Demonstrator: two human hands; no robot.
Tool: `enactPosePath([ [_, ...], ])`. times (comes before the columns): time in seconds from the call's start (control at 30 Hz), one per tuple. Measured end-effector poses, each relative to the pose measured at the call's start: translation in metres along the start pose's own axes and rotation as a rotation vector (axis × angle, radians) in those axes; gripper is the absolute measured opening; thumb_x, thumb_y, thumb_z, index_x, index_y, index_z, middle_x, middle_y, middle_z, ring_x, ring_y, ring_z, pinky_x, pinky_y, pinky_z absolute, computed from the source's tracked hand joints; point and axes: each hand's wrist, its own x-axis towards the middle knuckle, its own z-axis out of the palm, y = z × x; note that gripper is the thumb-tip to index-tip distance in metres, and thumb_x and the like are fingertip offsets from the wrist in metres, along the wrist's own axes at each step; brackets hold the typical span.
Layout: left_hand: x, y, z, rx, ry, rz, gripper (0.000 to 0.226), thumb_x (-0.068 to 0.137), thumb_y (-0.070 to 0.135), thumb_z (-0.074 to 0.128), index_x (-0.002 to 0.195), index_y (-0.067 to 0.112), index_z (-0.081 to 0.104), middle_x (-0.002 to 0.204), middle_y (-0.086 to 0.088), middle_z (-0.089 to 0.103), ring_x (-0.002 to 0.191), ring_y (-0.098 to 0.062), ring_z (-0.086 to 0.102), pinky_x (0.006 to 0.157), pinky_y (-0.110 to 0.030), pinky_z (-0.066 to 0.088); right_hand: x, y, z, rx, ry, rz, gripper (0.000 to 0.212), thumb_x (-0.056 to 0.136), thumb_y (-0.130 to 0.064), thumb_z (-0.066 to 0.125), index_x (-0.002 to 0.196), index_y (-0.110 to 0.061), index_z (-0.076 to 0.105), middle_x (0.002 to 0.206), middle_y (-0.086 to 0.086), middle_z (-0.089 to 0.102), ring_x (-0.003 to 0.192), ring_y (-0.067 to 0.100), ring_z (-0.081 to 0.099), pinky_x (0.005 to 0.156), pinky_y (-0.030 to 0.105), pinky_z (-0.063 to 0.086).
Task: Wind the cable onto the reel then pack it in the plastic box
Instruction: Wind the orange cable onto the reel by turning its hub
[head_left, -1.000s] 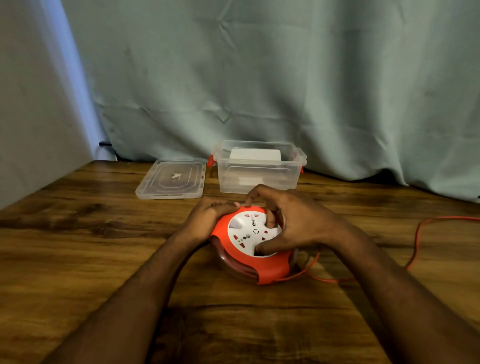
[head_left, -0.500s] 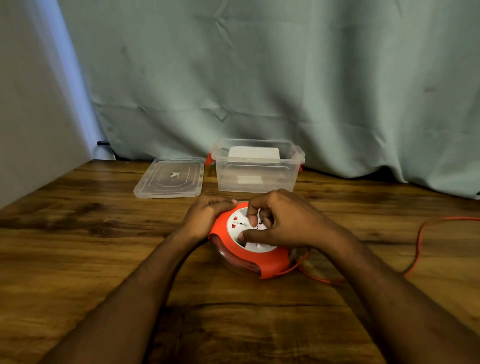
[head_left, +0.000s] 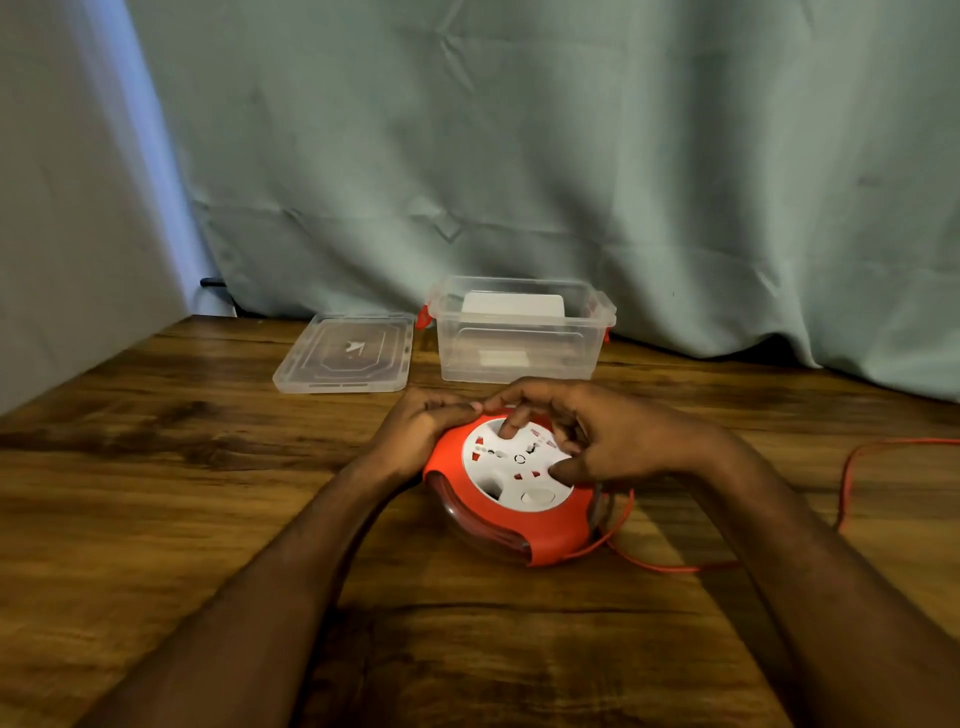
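Hands clasp reel (box just behind).

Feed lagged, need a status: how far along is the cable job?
Done: plastic box open, lid lying beside it. In hand: left hand steadies the reel, right hand works its white face. Left: loose orange cable across the table still needs winding, then packing.
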Motion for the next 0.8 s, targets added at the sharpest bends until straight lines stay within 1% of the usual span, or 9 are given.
enactPosePath([
  [0.1, 0.001, -0.001, 0.0, -0.017, -0.005, -0.007, 0.019, 0.093, 0.011, 0.064, 0.085, 0.001, 0.078, 0.083, -0.026, 0.074, 0.07, -0.035, 0.067, 0.064, -0.033, 0.052, -0.001, -0.003, -0.001, -0.001, 0.003, -0.006, 0.101, 0.077, 0.008, 0.08, 0.154, -0.039, 0.034, 0.125, -0.011, 0.071, 0.057, 0.003, 0.049, 0.054, 0.021, 0.045],
  [0.17, 0.001, -0.001, 0.0, -0.024, -0.002, -0.008, 0.019, 0.092, 0.009, 0.064, 0.09, -0.006, 0.076, 0.086, -0.03, 0.074, 0.071, -0.035, 0.066, 0.064, -0.032, 0.051, -0.003, -0.006, -0.001, 0.014, 0.008, -0.021, 0.097, 0.074, 0.008, 0.083, 0.146, -0.036, 0.035, 0.121, -0.006, 0.073, 0.056, 0.002, 0.05, 0.054, 0.022, 0.045],
  [0.27, 0.001, 0.0, 0.0, -0.049, -0.004, -0.01, 0.017, 0.092, 0.005, 0.062, 0.094, -0.006, 0.076, 0.081, -0.022, 0.075, 0.066, -0.028, 0.068, 0.062, -0.029, 0.053, -0.005, -0.01, -0.002, 0.02, 0.03, -0.013, 0.088, 0.071, 0.005, 0.087, 0.131, -0.036, 0.036, 0.118, -0.004, 0.076, 0.055, 0.002, 0.053, 0.054, 0.024, 0.045],
  [0.33, 0.003, -0.001, 0.0, -0.058, 0.006, -0.018, 0.018, 0.092, 0.004, 0.061, 0.099, -0.005, 0.076, 0.087, -0.022, 0.076, 0.071, -0.028, 0.07, 0.067, -0.031, 0.055, -0.006, -0.013, -0.001, 0.023, 0.054, 0.001, 0.087, 0.07, 0.001, 0.091, 0.127, -0.034, 0.035, 0.115, -0.003, 0.076, 0.058, 0.001, 0.058, 0.053, 0.027, 0.048],
  [0.43, 0.004, -0.002, -0.001, -0.087, 0.03, -0.017, 0.018, 0.09, 0.0, 0.061, 0.094, 0.002, 0.078, 0.085, -0.016, 0.078, 0.075, -0.026, 0.072, 0.074, -0.034, 0.056, -0.008, -0.018, 0.003, -0.014, 0.121, 0.027, 0.088, 0.064, -0.016, 0.099, 0.121, -0.035, 0.034, 0.104, -0.002, 0.075, 0.062, 0.005, 0.058, 0.058, 0.046, 0.056],
  [0.57, 0.002, -0.001, 0.0, -0.086, 0.045, -0.012, 0.02, 0.091, 0.001, 0.061, 0.091, 0.008, 0.08, 0.083, -0.014, 0.079, 0.073, -0.025, 0.073, 0.071, -0.033, 0.057, -0.005, -0.021, 0.008, -0.157, 0.183, 0.07, 0.077, 0.059, -0.045, 0.1, 0.109, -0.04, 0.041, 0.087, -0.007, 0.074, 0.063, 0.0, 0.06, 0.059, 0.038, 0.053],
  [0.63, 0.002, 0.0, 0.0, -0.09, 0.054, -0.017, 0.019, 0.091, 0.003, 0.063, 0.09, 0.009, 0.08, 0.084, -0.015, 0.079, 0.073, -0.026, 0.073, 0.071, -0.034, 0.057, -0.003, -0.022, 0.009, -0.233, 0.208, 0.106, 0.068, 0.056, -0.057, 0.096, 0.099, -0.037, 0.048, 0.08, -0.008, 0.073, 0.067, 0.002, 0.063, 0.062, 0.041, 0.056],
  [0.7, 0.002, 0.0, 0.0, -0.099, 0.061, -0.025, 0.02, 0.09, 0.002, 0.063, 0.087, 0.011, 0.081, 0.083, -0.015, 0.079, 0.073, -0.026, 0.073, 0.072, -0.034, 0.057, -0.003, -0.024, 0.01, -0.28, 0.22, 0.139, 0.06, 0.054, -0.064, 0.092, 0.088, -0.031, 0.055, 0.077, -0.007, 0.073, 0.071, 0.007, 0.064, 0.066, 0.044, 0.058],
  [0.8, 0.002, 0.002, 0.001, -0.082, 0.048, -0.021, 0.023, 0.09, 0.0, 0.061, 0.087, 0.012, 0.08, 0.08, -0.011, 0.079, 0.07, -0.021, 0.073, 0.067, -0.029, 0.058, -0.002, -0.027, 0.012, -0.31, 0.241, 0.149, 0.06, 0.055, -0.065, 0.09, 0.076, -0.019, 0.059, 0.067, -0.004, 0.069, 0.064, 0.011, 0.061, 0.064, 0.044, 0.055],
])
